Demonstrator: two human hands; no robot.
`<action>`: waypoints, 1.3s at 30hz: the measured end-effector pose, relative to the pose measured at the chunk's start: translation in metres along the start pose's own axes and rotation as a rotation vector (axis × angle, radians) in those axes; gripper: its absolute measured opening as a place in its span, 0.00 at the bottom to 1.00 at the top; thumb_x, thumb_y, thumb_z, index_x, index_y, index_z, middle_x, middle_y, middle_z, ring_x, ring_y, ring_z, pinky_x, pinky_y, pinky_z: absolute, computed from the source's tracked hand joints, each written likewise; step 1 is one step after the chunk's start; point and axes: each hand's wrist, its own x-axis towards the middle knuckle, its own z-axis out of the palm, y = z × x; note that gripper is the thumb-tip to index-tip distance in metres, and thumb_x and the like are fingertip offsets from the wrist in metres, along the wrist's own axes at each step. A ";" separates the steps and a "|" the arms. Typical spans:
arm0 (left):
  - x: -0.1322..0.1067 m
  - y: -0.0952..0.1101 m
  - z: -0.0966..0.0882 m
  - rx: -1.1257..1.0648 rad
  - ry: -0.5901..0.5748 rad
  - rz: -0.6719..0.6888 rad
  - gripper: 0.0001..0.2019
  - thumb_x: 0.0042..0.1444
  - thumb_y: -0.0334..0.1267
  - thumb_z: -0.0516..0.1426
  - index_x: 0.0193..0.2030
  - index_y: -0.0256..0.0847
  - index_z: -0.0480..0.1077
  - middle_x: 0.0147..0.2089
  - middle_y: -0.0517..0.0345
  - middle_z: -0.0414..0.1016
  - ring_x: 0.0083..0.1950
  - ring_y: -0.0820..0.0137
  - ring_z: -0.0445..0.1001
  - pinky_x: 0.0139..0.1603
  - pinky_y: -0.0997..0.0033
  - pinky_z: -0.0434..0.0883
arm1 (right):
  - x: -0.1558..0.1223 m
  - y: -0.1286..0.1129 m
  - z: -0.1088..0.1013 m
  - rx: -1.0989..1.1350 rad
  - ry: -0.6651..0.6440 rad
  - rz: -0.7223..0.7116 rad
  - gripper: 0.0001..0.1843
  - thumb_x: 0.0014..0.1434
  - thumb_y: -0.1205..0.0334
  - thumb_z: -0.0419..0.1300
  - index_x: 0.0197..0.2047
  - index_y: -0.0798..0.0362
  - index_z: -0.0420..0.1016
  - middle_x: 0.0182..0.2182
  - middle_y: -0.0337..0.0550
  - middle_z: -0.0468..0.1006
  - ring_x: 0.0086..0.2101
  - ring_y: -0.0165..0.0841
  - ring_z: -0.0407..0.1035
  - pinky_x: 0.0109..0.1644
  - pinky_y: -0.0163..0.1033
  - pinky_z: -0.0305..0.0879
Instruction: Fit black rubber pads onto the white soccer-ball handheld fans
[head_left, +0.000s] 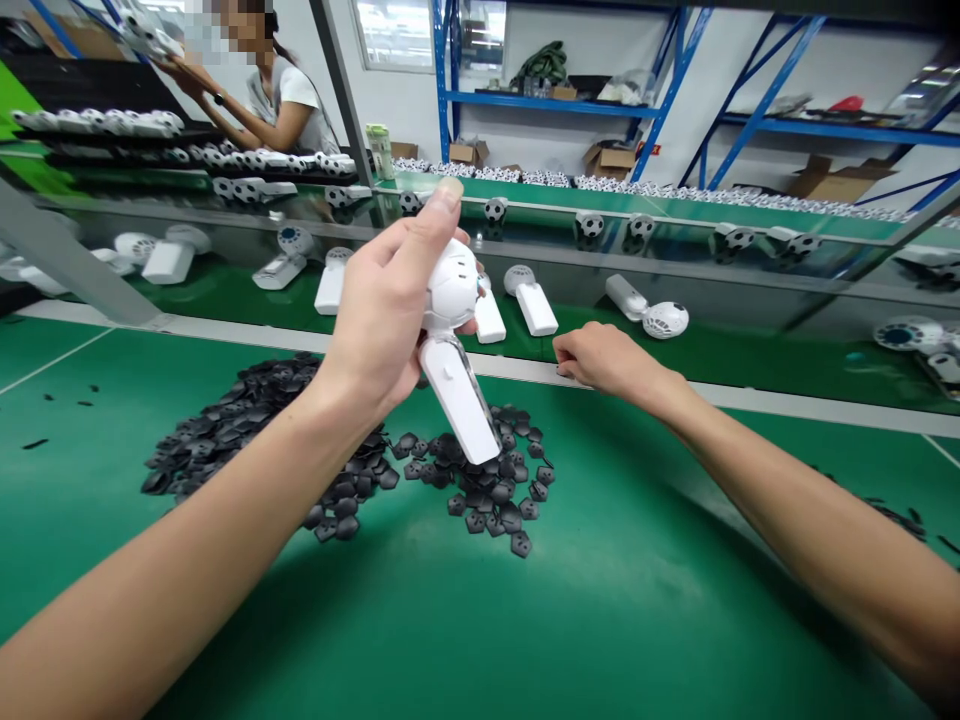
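My left hand (390,300) is closed around the ball-shaped head of a white handheld fan (459,398), thumb on top. The fan's handle slants down to the right, above a small pile of black pentagon pieces (499,490). Out to the right, my right hand (611,360) is closed with fingers curled, by the pale rail (720,397) at the table's far edge. What its fingertips hold, if anything, is hidden. A larger heap of black pentagon pieces (225,430) lies beyond my left forearm.
Past the rail, a dark green conveyor belt (570,350) carries several white fans (532,300). Ball-patterned fans stand on the ledge (675,215) behind it. A co-worker (281,100) holds up a fan at upper left. Blue shelving (555,102) is at the back.
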 end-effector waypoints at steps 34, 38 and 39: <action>-0.032 -0.033 0.019 -0.071 -0.141 -0.287 0.27 0.55 0.64 0.70 0.37 0.40 0.71 0.29 0.61 0.68 0.27 0.73 0.67 0.26 0.74 0.69 | -0.063 -0.058 -0.015 1.555 0.326 -0.262 0.19 0.52 0.51 0.82 0.33 0.54 0.81 0.27 0.39 0.83 0.29 0.31 0.77 0.33 0.34 0.72; -0.034 -0.031 0.019 -0.081 -0.154 -0.267 0.26 0.56 0.63 0.70 0.38 0.41 0.71 0.30 0.60 0.69 0.27 0.72 0.68 0.26 0.74 0.70 | -0.064 -0.055 -0.015 1.581 0.267 -0.248 0.20 0.53 0.47 0.81 0.34 0.54 0.82 0.28 0.40 0.83 0.30 0.32 0.78 0.33 0.34 0.73; -0.034 -0.030 0.019 -0.079 -0.155 -0.253 0.26 0.57 0.63 0.70 0.38 0.41 0.71 0.30 0.61 0.68 0.27 0.73 0.68 0.25 0.75 0.69 | -0.064 -0.055 -0.015 1.584 0.251 -0.242 0.21 0.53 0.47 0.81 0.34 0.54 0.82 0.28 0.40 0.83 0.31 0.32 0.78 0.33 0.34 0.73</action>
